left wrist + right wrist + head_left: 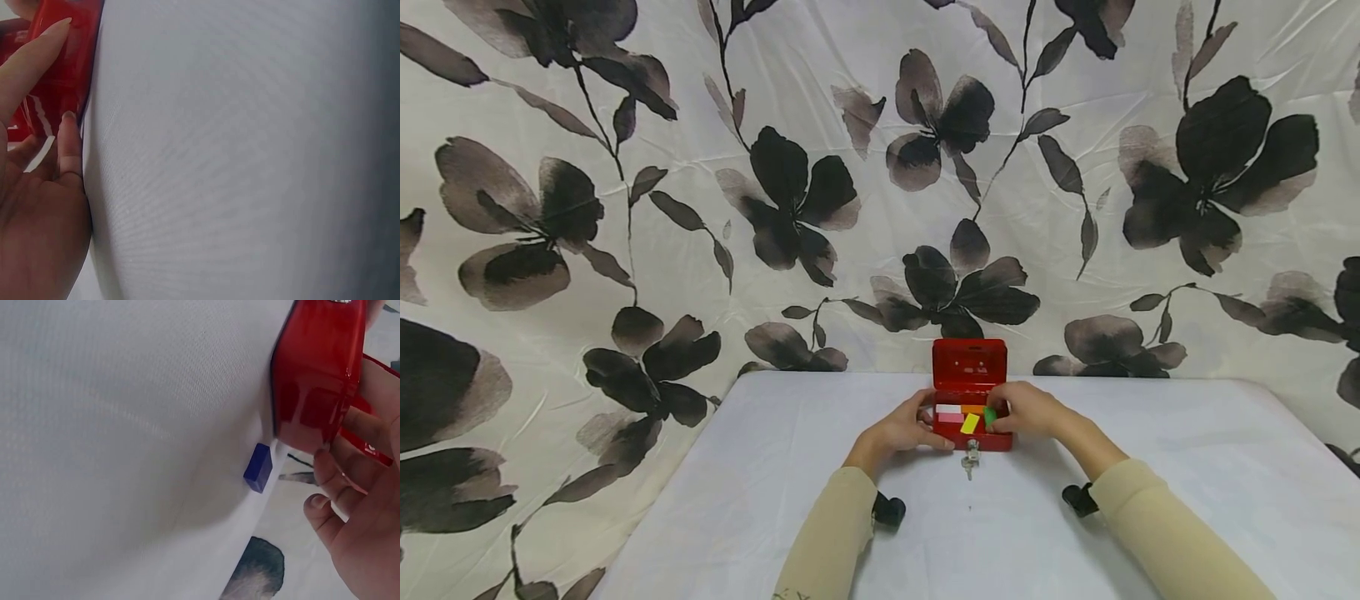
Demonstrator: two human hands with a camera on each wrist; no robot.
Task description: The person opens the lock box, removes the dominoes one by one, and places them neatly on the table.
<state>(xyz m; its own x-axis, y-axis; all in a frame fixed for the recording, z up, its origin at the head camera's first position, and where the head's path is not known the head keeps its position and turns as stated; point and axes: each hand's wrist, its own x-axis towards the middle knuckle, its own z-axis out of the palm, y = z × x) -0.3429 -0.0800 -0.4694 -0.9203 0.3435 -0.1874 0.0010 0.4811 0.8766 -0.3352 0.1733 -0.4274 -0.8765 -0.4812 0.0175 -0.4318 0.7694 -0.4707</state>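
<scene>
A red cash box (973,445) stands with its lid (970,360) raised at the back of the table. My left hand (901,427) grips its left front corner, thumb along the front wall, other fingers at the side. Inside lie a white block (947,409), a pink block (951,417), an orange block (972,409) and a tilted yellow block (970,424). Over the right side of the box, my right hand (1032,408) pinches a green block (990,416); its fingertips are partly hidden. A dark blue block (259,468) sits beside the box in the right wrist view.
Keys (969,462) hang from the lock at the front of the box. A white cloth covers the table (940,533). Behind it hangs a white curtain with dark flowers (790,208). Black wrist devices (889,510) show by both sleeves.
</scene>
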